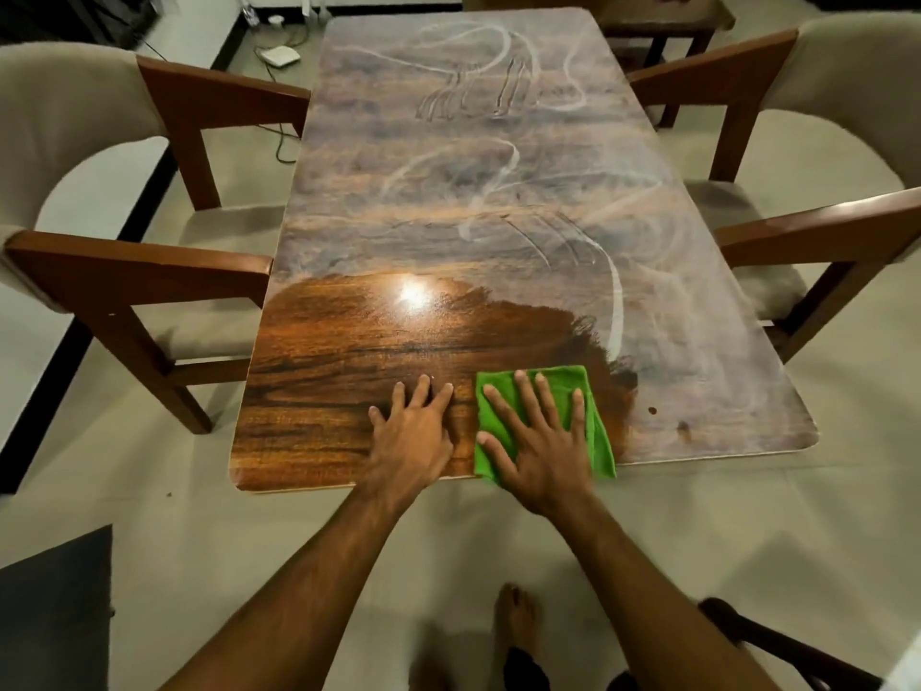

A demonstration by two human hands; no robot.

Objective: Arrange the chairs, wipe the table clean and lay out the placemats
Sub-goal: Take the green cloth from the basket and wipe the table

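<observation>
A long wooden table (349, 351) runs away from me, its near left part glossy and clean, the rest hazy with white dust and finger streaks. My right hand (540, 441) lies flat, fingers spread, pressing a green cloth (595, 431) onto the table by the near edge. My left hand (413, 433) rests flat on the bare clean wood just left of the cloth, holding nothing. A cushioned wooden chair (124, 271) stands at the table's left side and another chair (822, 226) at its right. No placemats are in view.
A small dark side table (663, 27) stands beyond the far right corner. A white device with cables (279, 56) lies on the floor at the far left. A dark chair part (777, 645) shows at the bottom right, beside my bare foot (516, 620).
</observation>
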